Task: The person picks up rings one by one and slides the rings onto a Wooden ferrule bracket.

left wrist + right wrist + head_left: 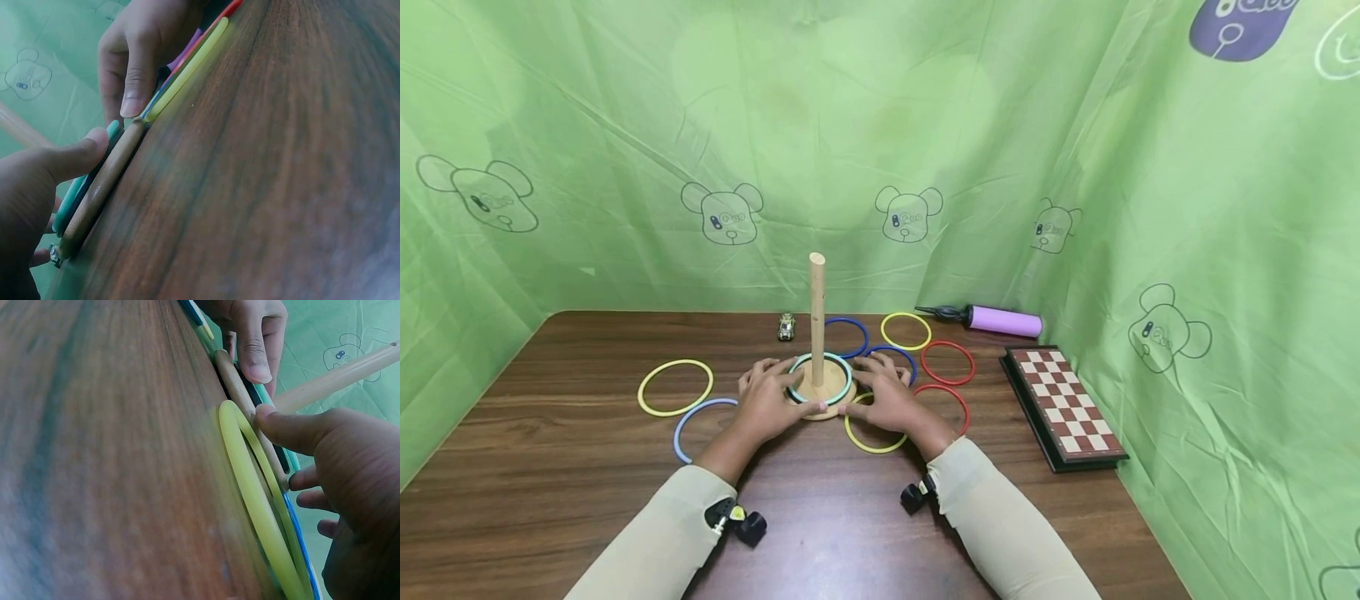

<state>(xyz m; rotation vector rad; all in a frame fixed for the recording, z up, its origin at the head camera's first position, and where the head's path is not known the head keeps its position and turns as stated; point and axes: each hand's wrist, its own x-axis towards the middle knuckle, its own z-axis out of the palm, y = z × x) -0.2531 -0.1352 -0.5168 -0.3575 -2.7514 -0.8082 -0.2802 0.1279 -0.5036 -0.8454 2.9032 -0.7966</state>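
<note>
A wooden ring toss stand stands on the table with its post (817, 321) upright. Around the post, a turquoise ring (72, 197) and a dark ring (250, 387) lie stacked on the round base (103, 181). My left hand (767, 404) holds the base's left side, its thumb at the front edge and fingers behind. From the right, my right hand (886, 398) grips the same base, thumb in front; its fingers reach round the edge in the right wrist view. A yellow ring (240, 475) lies under the right hand, against the base.
A yellow ring (675, 413) and a light blue ring (677, 435) lie left; several blue, yellow and red rings lie behind and right. A toy car (786, 327) and a purple hand pump (1003, 322) are at the back. A chessboard (1067, 404) sits at the right edge.
</note>
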